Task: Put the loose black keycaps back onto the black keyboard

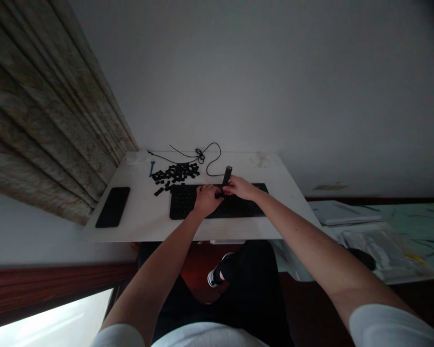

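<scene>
A black keyboard (238, 207) lies near the front of the white table, and both hands are over its middle. My right hand (240, 187) grips a dark, narrow, stick-like tool (226, 176) that stands nearly upright, its top end pointing to the wall. Beside the tool's lower end, my left hand (207, 200) rests on the keyboard with bent fingers and thumb drawn in; what it pinches is too dark to make out. Behind the keyboard's left part is a pile of loose black keycaps (179, 172).
A blue tool (152, 168) lies left of the keycaps. A black cable (200, 156) loops along the back. A black phone (113, 207) sits at the left edge of the white table (144, 226). Papers (347, 214) lie on a lower surface at right; a curtain (50, 96) hangs at left.
</scene>
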Motion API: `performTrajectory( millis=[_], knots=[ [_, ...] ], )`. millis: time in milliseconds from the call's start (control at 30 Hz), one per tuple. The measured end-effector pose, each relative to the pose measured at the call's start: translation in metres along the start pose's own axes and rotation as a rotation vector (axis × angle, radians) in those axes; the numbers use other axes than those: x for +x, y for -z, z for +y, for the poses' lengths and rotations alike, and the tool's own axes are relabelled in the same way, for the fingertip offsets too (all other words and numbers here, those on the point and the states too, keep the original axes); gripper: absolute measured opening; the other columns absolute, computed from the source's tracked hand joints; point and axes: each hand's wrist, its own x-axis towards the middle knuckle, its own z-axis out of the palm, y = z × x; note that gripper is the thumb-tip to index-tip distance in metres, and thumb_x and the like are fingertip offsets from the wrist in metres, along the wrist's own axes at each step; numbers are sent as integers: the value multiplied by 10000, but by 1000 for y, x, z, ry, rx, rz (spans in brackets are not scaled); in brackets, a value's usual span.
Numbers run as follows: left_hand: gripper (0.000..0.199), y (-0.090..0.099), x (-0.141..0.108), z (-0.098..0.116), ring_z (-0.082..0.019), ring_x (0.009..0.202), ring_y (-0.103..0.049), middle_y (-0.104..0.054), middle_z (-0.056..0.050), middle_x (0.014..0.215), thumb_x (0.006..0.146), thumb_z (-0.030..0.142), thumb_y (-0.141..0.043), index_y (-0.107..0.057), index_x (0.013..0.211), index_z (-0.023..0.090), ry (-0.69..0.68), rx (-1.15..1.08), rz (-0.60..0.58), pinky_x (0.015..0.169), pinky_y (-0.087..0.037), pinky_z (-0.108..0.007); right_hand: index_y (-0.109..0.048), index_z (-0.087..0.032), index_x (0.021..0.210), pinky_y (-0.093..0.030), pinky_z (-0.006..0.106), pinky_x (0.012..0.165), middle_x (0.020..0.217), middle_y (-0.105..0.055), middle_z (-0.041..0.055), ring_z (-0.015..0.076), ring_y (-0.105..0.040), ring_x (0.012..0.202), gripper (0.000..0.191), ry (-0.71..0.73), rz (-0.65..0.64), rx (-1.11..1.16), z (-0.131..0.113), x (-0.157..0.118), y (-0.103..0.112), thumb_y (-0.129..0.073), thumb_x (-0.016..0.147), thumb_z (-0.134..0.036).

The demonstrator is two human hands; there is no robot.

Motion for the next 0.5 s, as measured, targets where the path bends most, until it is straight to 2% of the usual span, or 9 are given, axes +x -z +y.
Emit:
performTrajectory(
  millis=[233, 367, 500],
  knots=[
    [181, 0, 0, -4, -263, 1113, -551, -687, -37, 1034, 808, 341, -732, -681, 950, 242, -13, -3, -12, 1003, -334, -443, -619, -191, 887, -539, 328, 695, 810, -710, 54, 204, -681, 740, 50, 150, 47, -177, -5, -9, -4, -642, 844, -199],
    [154, 2, -1, -2, -258, 1119, -545, -688, -33, 1047, 831, 340, -712, -694, 956, 251, -24, 3, -22, 999, -325, -440, -601, -195, 936, -545, 328, 682, 802, -707, 53, 198, -680, 715, 81, 94, 67, -117, -2, -11, -5, -626, 868, -229],
    [162, 5, -2, 0, -250, 1133, -532, -684, -28, 1069, 837, 347, -699, -695, 963, 245, -3, 4, -58, 1011, -308, -432, -575, -196, 989, -540, 301, 638, 761, -699, 28, 181, -673, 668, 144, 68, 35, -102, -1, -5, -4, -623, 854, -177]
  ],
)
